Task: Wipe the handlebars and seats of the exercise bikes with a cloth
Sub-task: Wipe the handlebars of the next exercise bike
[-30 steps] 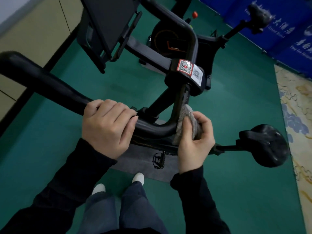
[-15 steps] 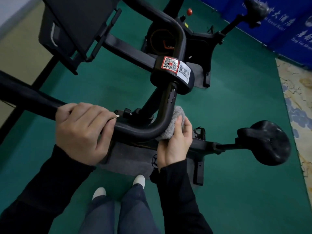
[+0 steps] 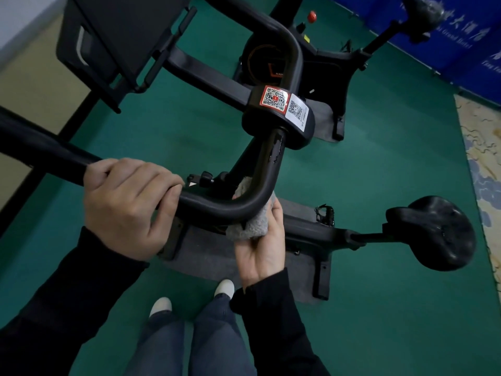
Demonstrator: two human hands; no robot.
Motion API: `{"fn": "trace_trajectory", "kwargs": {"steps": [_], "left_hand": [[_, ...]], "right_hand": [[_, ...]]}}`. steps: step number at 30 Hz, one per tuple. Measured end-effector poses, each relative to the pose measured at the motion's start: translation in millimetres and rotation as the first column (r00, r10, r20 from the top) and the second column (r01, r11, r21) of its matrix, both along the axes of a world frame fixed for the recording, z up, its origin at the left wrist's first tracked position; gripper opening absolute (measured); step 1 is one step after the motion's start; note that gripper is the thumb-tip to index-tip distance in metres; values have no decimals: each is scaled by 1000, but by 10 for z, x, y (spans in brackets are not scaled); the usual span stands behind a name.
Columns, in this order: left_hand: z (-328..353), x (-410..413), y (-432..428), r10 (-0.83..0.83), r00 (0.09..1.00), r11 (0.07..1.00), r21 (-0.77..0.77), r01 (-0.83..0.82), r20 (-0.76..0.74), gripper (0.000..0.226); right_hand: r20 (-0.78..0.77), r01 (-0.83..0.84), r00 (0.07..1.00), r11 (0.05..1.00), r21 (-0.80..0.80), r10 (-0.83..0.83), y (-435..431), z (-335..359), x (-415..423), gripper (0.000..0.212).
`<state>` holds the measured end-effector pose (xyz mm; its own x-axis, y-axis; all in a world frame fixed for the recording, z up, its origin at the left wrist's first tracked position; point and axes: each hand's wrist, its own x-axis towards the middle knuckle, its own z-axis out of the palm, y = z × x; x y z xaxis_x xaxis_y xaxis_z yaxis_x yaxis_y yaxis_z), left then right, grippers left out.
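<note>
Hotel gym by the look: near exercise bike point(image 3: 311, 234), second bike point(image 3: 333, 63) behind, green floor point(image 3: 393, 172), blue banner point(image 3: 433, 61) reading "Grand Hotel".

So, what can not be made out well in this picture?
All in the head view:
Right hand: most finger ends hidden by the cloth and handlebar.
Handlebar's left end: cut off by the left edge.
Small print on the white sticker: too small.
Far bike's seat: cut by the top edge, blurred.

Green floor point(image 3: 379, 185), blue banner point(image 3: 461, 50), patterned rug point(image 3: 485, 158)
</note>
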<state>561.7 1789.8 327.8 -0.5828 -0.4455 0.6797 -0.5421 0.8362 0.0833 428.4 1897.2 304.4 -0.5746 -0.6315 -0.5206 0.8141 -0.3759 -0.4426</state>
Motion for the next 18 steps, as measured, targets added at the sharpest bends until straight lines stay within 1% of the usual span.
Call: {"fn": "trace_trajectory", "kwargs": {"steps": [5, 8, 11, 13, 15, 16, 18], "left_hand": [[10, 4, 6, 0, 1000, 1000, 3, 0, 19, 26], [34, 6, 23, 12, 1000, 1000, 18, -12, 29, 28], [84, -7, 32, 11, 999, 999, 44, -13, 43, 30], [121, -10, 48, 8, 999, 998, 67, -11, 45, 30], [173, -31, 82, 25, 999, 996, 87, -29, 43, 29], [205, -59, 109, 35, 999, 995, 93, -39, 40, 29], [265, -174, 182, 30, 999, 994, 106, -34, 38, 28]], "right_hand": [[-17, -44, 999, 999, -7, 44, -10, 20, -52, 19], [-20, -47, 999, 999, -3, 47, 69, -3, 10, 20], [-52, -22, 998, 1000, 20, 23, 24, 20, -63, 17], [-144, 49, 989, 994, 93, -35, -4, 30, -122, 14], [-298, 140, 951, 974, 180, -81, 35, 18, -109, 11], [-393, 186, 915, 957, 223, -86, 74, 8, -83, 10], [-604, 283, 796, 910, 302, -48, 137, -1, -60, 11]]}}
